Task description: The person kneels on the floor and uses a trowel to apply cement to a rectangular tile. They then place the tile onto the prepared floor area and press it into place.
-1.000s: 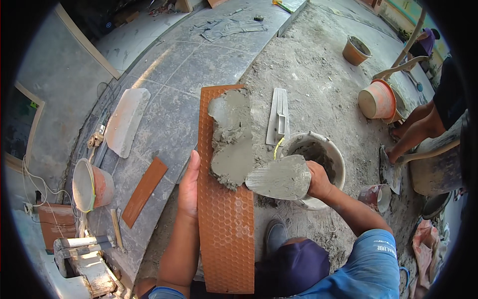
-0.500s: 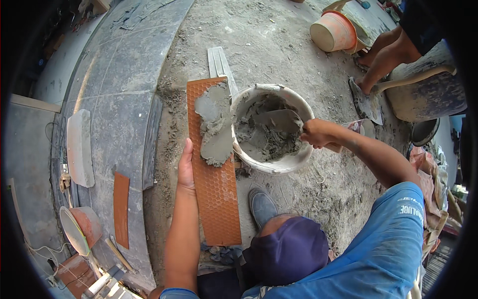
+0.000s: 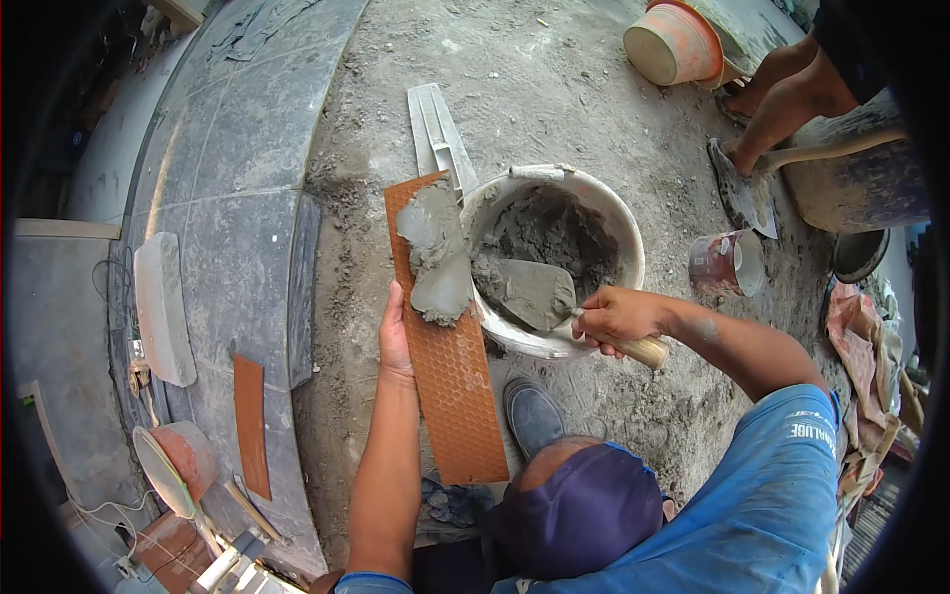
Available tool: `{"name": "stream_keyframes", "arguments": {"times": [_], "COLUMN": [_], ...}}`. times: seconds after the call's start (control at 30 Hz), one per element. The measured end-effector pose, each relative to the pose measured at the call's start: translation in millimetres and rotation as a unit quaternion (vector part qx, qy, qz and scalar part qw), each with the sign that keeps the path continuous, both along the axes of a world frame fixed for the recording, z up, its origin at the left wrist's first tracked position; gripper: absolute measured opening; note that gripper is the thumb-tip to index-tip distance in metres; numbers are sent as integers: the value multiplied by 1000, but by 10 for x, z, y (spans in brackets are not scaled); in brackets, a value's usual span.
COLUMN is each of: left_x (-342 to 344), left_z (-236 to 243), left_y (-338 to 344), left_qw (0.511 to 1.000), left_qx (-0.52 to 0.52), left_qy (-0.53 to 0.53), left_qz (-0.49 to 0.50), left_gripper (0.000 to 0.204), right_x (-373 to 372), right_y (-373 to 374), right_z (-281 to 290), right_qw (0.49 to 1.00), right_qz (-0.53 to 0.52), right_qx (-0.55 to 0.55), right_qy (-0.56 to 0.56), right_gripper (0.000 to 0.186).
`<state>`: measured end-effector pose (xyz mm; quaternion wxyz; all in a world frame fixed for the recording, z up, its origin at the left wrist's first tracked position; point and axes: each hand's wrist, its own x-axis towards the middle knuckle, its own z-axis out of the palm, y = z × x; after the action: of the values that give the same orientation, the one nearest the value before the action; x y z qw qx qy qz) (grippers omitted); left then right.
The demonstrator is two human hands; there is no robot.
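Note:
My left hand grips the left edge of a long orange tile with honeycomb ridges, held upward with a lump of grey mortar spread on its far part. My right hand is closed round the wooden handle of a trowel; the mortar-coated blade is inside a white bucket of grey mortar, near its front rim. A pale grey float lies beyond the tile, partly hidden by it.
At left is a tiled ledge with a pale slab, an orange strip and a bucket. At right are a small pail, an orange basin, a large drum, crumpled sacks and another person's legs.
The trowel has left the tile's mortar and gone down into the bucket, then shifted toward its near side with my right hand. The view has also swung down toward the bucket.

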<state>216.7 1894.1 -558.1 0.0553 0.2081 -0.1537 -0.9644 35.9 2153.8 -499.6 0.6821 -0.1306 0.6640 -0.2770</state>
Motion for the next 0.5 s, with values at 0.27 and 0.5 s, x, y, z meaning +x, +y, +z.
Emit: {"name": "stream_keyframes", "arguments": {"times": [0.27,0.5], "left_x": [150,212], "left_z": [479,1405], "left_y": [-597,-639], "left_qw": [993,979], "left_qx": [-3,15], "left_qy": [72,196], "left_qz": [95,60], "left_gripper": [49,48], "right_x": [-17,457], "right_y": [473,-523], "right_z": [420,601], "right_qw": [970,737], "right_qz": [-131,6], "right_qx": [-120,-468], "right_qy": [-163,488], "right_gripper": [21,26]}}
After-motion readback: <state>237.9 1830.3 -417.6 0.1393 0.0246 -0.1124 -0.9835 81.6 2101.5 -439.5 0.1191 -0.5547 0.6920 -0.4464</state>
